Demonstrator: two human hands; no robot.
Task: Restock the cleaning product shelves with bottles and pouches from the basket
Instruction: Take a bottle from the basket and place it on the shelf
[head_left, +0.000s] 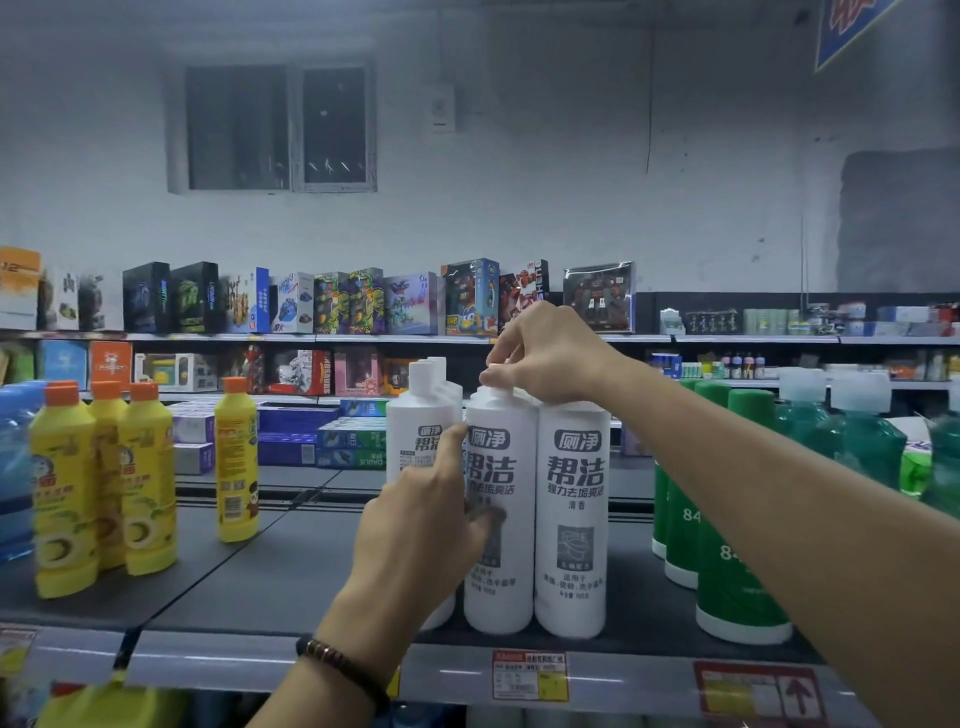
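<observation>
A white toilet-cleaner bottle (500, 571) with dark lettering stands at the front of the dark shelf (291, 577). My left hand (426, 519) wraps its left side at label height, thumb on the label. My right hand (545, 353) pinches its white cap from above. A matching white bottle (574, 514) stands touching it on the right. More white bottles (423, 415) line up behind on the left, partly hidden by my left hand. The basket is out of view.
Yellow bottles with orange caps (67, 493) stand at the shelf's left, one more (236, 457) further back. Green bottles with white bases (732, 530) stand to the right. Price tags (530, 675) hang on the shelf's front rail. Toy boxes (358, 301) fill distant shelves.
</observation>
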